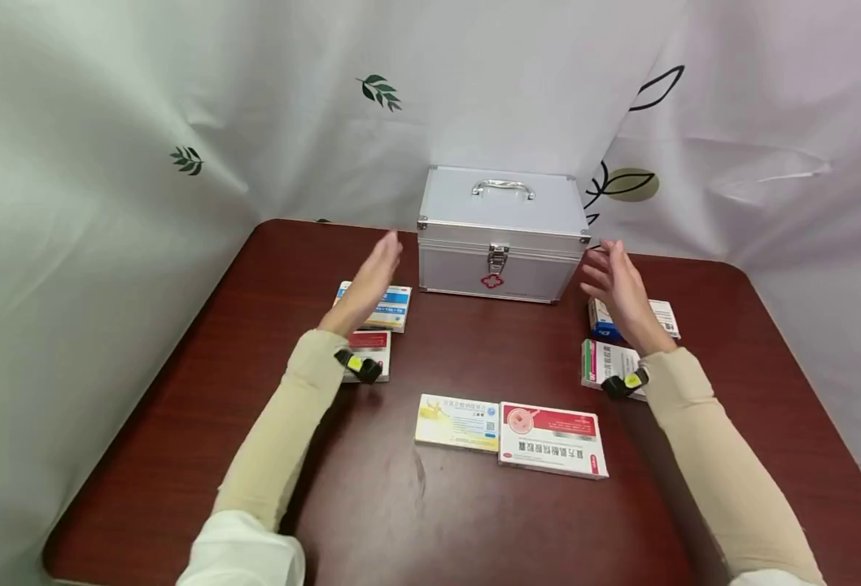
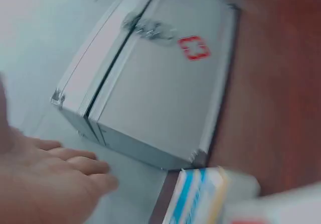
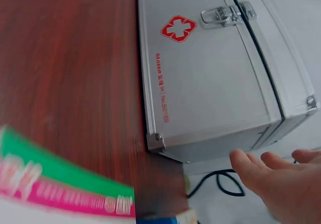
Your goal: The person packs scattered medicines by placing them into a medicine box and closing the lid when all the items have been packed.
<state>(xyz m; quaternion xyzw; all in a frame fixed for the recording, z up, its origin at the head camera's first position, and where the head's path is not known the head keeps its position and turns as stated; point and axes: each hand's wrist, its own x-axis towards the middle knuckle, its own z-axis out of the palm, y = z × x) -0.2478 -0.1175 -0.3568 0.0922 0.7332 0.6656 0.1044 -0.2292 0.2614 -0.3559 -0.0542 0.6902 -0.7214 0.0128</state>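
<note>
A left hand (image 1: 367, 285) and right hand (image 1: 624, 293) flank a rectangular silver metal-edged case (image 1: 500, 236).
The left is straight-fingered, held flat; the right spreads loosely. The case stands at the dark-red wooden table's (image 1: 467, 350) back; only the right wrist view makes its red "Glosen" lettering (image 3: 159, 68) legible.

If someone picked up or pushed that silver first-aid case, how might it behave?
The silver first-aid case would probably stay stiff, judging by its flat-sided, metal-edged build. Its broad, low body suggests little tipping if pushed. Its weight is hard to guess: the closed lid hides any contents.
</note>
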